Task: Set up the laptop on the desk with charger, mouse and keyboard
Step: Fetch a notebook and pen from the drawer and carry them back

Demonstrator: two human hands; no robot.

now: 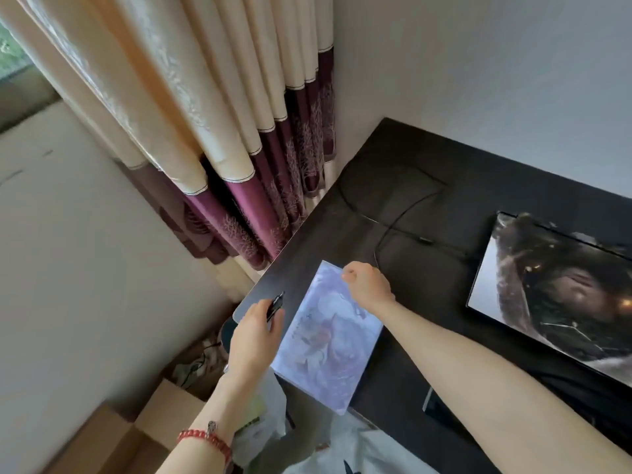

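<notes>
Head view, looking down at the near left corner of a dark, matt desk [403,186] set against a pale wall [496,80]. The left hand [254,331] rests over the desk's rounded left edge, fingers curled around a small, slim black object [276,305] whose tip sticks out past the knuckles; what the object is cannot be told. A red beaded bracelet [205,439] circles the left wrist. The right hand [367,285] is closed into a loose fist at the far corner of a flat rectangular pad with a pale lilac and white printed picture [328,343]; the fingertips are hidden, so whether they pinch the pad's edge cannot be told. The pad lies flat on the desk, tilted, its near corner reaching over the desk's front edge. To the right, well apart from the pad, lies a thin dark-framed rectangular panel showing a dark printed or displayed image [561,299]; whether it is the laptop itself is not clear. A thin black cable [386,230] loops across the desk top between the pad and the panel and runs toward the panel's left edge. Left of the desk hang cream curtains with a maroon patterned hem [212,124]. Open brown cardboard boxes [136,436] sit on the floor below the left forearm.
</notes>
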